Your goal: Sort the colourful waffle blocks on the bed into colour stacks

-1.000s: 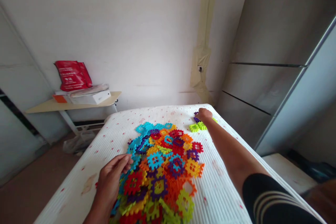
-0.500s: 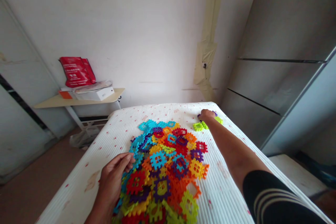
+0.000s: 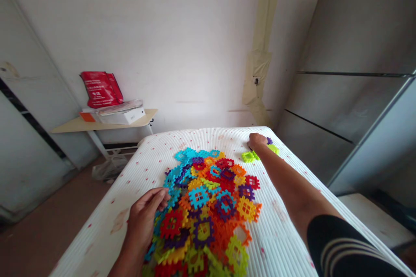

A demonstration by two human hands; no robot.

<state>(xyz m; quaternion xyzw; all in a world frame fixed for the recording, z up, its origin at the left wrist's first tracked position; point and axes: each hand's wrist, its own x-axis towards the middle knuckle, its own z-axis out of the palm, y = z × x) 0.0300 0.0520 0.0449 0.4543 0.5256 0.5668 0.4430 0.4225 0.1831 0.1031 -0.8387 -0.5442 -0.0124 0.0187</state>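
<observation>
Right hand (image 3: 258,140) edged left, grip hidden, masking purple pieces (image 3: 269,140) behind green pieces (image 3: 249,156); left hand (image 3: 146,207) curls beside pile (image 3: 203,207).

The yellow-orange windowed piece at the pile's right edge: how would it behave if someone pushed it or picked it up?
The yellow-orange piece is probably light, being thin with cut-out openings. Flat and roughly square, it would likely slide rather than roll. Its toothed rim might catch on the orange piece beside it.

White cloth (image 3: 276,242) bears coloured pieces (image 3: 216,227).
</observation>
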